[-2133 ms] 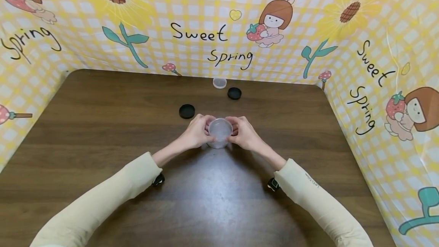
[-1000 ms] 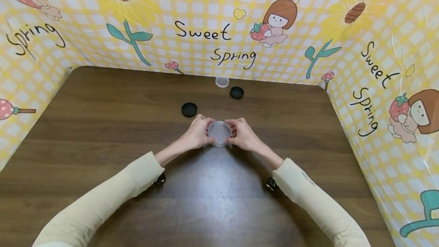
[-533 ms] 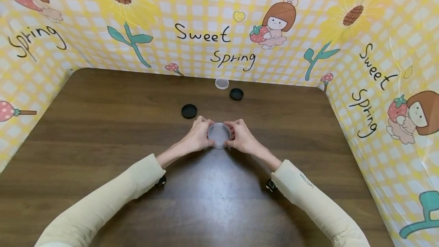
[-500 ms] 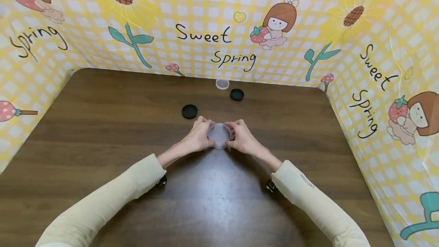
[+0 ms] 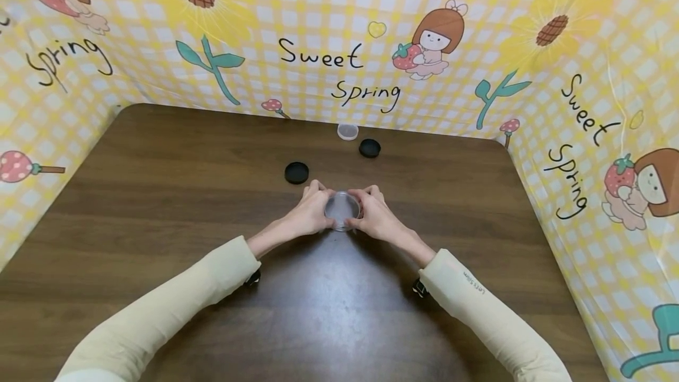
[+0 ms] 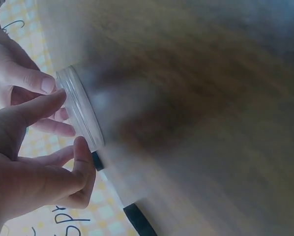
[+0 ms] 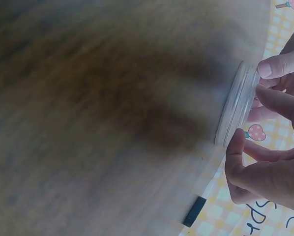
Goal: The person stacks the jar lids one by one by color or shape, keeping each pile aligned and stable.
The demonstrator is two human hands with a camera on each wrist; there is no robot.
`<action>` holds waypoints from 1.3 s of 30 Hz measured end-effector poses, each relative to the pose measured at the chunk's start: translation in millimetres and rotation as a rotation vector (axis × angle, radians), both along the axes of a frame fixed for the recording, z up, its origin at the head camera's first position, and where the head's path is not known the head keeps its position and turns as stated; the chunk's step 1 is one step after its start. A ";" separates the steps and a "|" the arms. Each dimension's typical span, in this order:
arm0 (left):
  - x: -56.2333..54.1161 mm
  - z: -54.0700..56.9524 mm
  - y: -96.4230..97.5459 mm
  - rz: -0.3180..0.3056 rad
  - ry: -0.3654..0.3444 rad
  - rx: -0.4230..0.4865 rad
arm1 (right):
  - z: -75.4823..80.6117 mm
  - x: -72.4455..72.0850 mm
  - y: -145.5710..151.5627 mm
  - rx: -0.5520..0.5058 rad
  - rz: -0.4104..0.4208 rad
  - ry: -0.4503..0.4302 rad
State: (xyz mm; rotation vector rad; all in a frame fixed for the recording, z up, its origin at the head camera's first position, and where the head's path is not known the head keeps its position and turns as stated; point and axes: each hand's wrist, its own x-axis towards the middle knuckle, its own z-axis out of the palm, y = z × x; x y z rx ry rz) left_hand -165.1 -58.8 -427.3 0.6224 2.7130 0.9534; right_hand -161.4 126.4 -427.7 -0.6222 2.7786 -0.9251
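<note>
A clear, shallow round dish like a petri dish (image 5: pixel 342 210) sits between both hands near the middle of the wooden table. My left hand (image 5: pixel 312 211) grips its left side, thumb at the near edge and fingers toward the far edge. From the other side my right hand (image 5: pixel 374 213) holds it the same way. In the left wrist view the dish (image 6: pixel 80 108) is seen edge-on, its wall showing stacked rims low over the tabletop. Fingertips press the upper rim of the dish (image 7: pixel 237 105) in the right wrist view.
One black round lid (image 5: pixel 296 173) lies beyond the left hand. A second black lid (image 5: pixel 369 148) and a small clear round lid (image 5: pixel 348 131) lie near the table's back edge. Yellow checked cloth (image 5: pixel 313 10) walls the table (image 5: pixel 175 193) at the back and sides.
Two seconds ago the upper part of the dish stood offset above the lower part; now they line up as one stack. Both hands keep their hold, with slight finger shifts. The view drifts slightly.
</note>
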 end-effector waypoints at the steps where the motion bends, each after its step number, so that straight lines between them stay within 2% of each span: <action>1: 0.0 0.2 -0.1 -0.003 0.004 -0.003 | 0.0 -0.2 0.0 -0.001 -0.001 0.000; 11: -0.1 3.9 1.0 0.030 -0.035 -0.032 | 2.1 0.1 -2.6 -0.011 0.020 0.020; 17: 1.2 2.0 0.8 0.031 -0.044 -0.011 | 1.6 -1.1 -4.6 0.008 0.009 -0.012; 24: 4.4 -1.3 -0.9 0.021 -0.019 0.005 | -1.7 -0.6 -3.4 0.024 0.009 -0.017; 32: 2.5 -1.3 -1.8 0.007 0.022 -0.012 | -0.3 1.2 -1.6 -0.003 0.011 -0.012; 39: 1.7 -1.1 -1.2 -0.003 0.042 -0.015 | 3.0 0.8 0.9 -0.045 0.000 -0.077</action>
